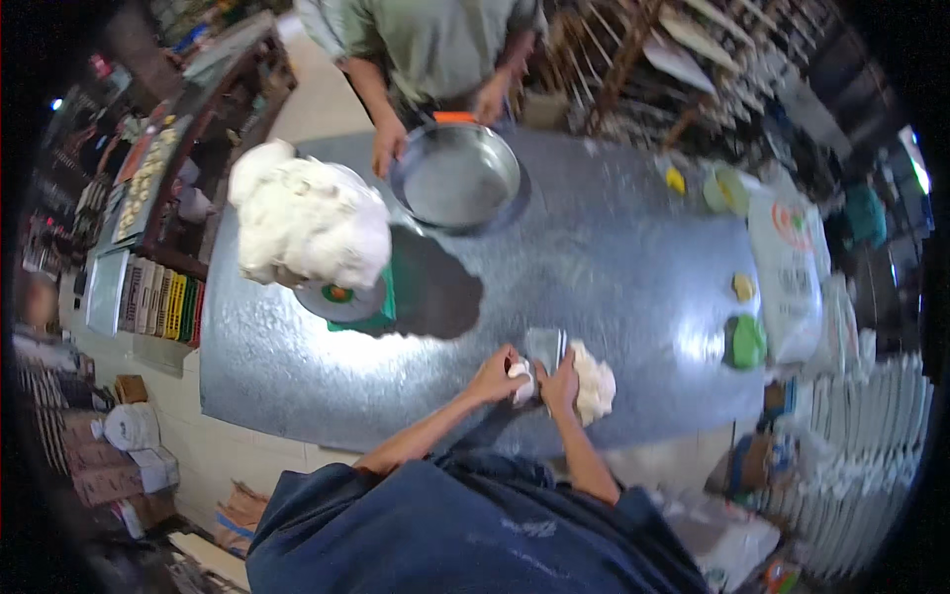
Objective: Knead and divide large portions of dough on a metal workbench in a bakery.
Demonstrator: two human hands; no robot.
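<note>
My left hand (495, 376) is closed on a small piece of white dough (522, 389). Just to its right, my right hand (558, 384) grips a flat metal scraper (542, 345), against a larger lump of dough (594, 391) on the steel table (653, 267). A big mound of dough (309, 213) rests on the plate of a green weighing scale (374, 312) at the left, over the table.
A co-worker (426, 49) stands across the table, hands at a round metal pan (455, 183). Along the right edge are sacks (782, 297), a green object (747, 342) and a tub (725, 193). A rack (148, 188) stands left.
</note>
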